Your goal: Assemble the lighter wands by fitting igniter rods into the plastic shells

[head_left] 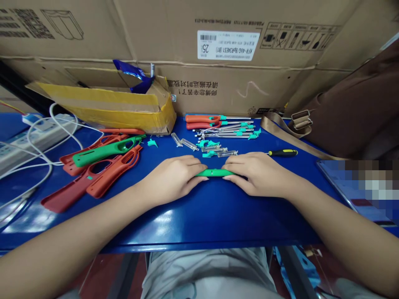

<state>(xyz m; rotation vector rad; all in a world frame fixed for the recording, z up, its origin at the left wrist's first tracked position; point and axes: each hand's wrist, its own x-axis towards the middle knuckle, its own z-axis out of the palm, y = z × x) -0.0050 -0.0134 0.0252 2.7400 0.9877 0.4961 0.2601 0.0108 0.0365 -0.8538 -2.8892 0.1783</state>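
Note:
My left hand (pixel 174 178) and my right hand (pixel 263 174) grip the two ends of a green lighter casing (pixel 215 172), seen edge-on above the blue table. Both hands have fingers and thumb pinched on it, and its ends are hidden by them. Just beyond lie clear fuel tanks (pixel 188 144) and teal triggers (pixel 208 143). Behind these are metal lighter rods with wires (pixel 230 135) and orange-red long-necked lighters (pixel 202 119). Left of my left hand is a pile of red-orange casing halves (pixel 114 172), with a green casing half (pixel 107 152) on top.
A yellow-taped cardboard box (pixel 118 118) holding a blue wrapper (pixel 137 77) stands at back left. White cables and a power strip (pixel 18 147) fill the left side. A black-yellow screwdriver (pixel 283 153), a brown strap (pixel 280 128) and a tablet-like device (pixel 336 182) lie right. Large cartons (pixel 149 37) form the back.

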